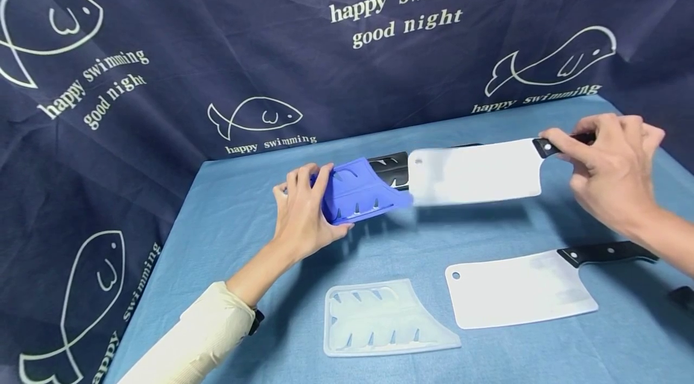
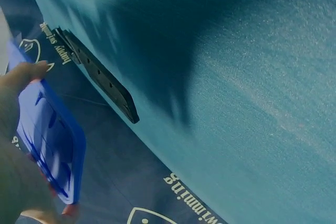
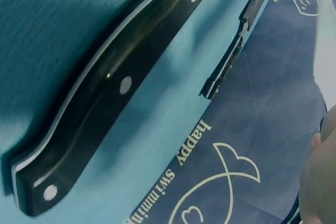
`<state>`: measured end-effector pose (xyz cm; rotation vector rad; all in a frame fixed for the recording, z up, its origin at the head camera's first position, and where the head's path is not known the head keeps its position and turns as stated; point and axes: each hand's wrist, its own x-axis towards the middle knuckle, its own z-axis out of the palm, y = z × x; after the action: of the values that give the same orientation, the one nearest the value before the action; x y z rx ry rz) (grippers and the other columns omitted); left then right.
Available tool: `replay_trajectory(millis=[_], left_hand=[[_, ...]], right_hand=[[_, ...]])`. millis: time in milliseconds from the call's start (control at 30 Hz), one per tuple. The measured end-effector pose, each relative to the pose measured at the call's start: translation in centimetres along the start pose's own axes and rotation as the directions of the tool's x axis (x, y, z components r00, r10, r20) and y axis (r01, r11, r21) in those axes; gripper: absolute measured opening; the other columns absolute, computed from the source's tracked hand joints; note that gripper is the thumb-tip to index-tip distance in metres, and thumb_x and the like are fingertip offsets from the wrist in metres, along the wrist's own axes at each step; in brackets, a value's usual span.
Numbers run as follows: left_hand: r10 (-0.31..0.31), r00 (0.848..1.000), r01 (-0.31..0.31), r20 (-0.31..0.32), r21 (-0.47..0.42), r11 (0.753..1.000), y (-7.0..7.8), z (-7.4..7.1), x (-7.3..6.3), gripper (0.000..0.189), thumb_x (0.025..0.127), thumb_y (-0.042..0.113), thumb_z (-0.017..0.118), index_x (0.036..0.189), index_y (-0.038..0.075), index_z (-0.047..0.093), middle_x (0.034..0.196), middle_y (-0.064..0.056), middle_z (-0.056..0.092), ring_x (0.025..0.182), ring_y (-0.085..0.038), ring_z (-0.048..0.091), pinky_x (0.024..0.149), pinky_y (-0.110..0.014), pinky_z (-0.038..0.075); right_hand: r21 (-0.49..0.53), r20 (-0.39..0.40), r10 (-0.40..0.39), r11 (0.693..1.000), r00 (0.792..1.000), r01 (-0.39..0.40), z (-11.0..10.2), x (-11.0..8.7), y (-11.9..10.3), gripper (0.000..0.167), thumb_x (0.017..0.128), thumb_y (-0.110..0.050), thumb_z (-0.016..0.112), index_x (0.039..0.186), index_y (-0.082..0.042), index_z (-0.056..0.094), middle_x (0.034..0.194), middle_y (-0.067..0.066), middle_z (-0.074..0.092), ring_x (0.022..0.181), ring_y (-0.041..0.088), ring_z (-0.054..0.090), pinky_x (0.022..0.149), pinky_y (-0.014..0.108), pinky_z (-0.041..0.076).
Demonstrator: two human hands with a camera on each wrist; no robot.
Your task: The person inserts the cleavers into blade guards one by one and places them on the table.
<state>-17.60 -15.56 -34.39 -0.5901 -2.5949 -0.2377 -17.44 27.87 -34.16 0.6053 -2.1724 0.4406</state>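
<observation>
My left hand [image 1: 303, 209] grips a blue plastic blade cover [image 1: 355, 191] by its closed end, thumb below and fingers above. In the left wrist view the same blue cover [image 2: 47, 129] hangs over the cloth's edge line. With my right hand [image 1: 615, 173] I hold a cleaver [image 1: 474, 173] by its black handle, the broad blade level and pointing left. Its front edge is right at the cover's open end, above the table. In the right wrist view only part of the right hand [image 3: 320, 177] shows at the edge.
A second cleaver [image 1: 517, 290] lies in front on the blue cloth [image 1: 260, 317], handle to the right. Left of it is a translucent pale blade cover [image 1: 385, 317]. Behind the held things lies a black blade cover [image 1: 398, 162] with a dark-handled knife [image 3: 226, 69]. A dark printed curtain [image 1: 271, 22] hangs behind.
</observation>
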Motion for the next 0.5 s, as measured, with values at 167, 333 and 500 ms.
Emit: replay_trajectory(millis=[167, 333, 500], left_hand=[[0.01, 1.0, -0.01, -0.027, 0.005, 1.0, 0.0, -0.27, 0.31, 0.103, 0.052, 0.054, 0.085, 0.138, 0.014, 0.047, 0.126, -0.012, 0.045, 0.113, -0.032, 0.038, 0.081, -0.053, 0.03], [0.028, 1.0, -0.028, -0.007, 0.006, 1.0, 0.0, -0.24, 0.32, 0.104, 0.052, 0.05, 0.087, 0.14, 0.013, 0.045, 0.127, -0.013, 0.044, 0.114, -0.032, 0.038, 0.085, -0.054, 0.029], [0.033, 0.999, -0.033, 0.005, 0.006, 0.999, 0.07, -0.02, 0.23, 0.105, 0.051, 0.05, 0.088, 0.14, 0.014, 0.044, 0.127, -0.013, 0.045, 0.115, -0.033, 0.038, 0.087, -0.055, 0.028]], right_hand=[[-0.012, 0.016, -0.055, 0.998, 0.998, 0.056, 0.17, -0.08, -0.66, 0.053, 0.067, 0.005, 0.032, 0.108, -0.015, 0.061, 0.1, 0.031, 0.045, 0.09, 0.059, 0.034, 0.082, 0.072, 0.014], [-0.012, -0.038, -0.022, 1.0, 0.999, 0.021, -0.05, 0.37, -0.58, 0.045, 0.076, 0.001, 0.036, 0.109, -0.013, 0.064, 0.1, 0.032, 0.044, 0.088, 0.056, 0.032, 0.08, 0.066, 0.013], [-0.017, -0.022, 0.014, 1.0, 1.0, -0.014, -0.29, 0.49, -0.24, 0.039, 0.079, 0.0, 0.045, 0.111, -0.014, 0.063, 0.101, 0.031, 0.043, 0.091, 0.054, 0.03, 0.081, 0.062, 0.011]])
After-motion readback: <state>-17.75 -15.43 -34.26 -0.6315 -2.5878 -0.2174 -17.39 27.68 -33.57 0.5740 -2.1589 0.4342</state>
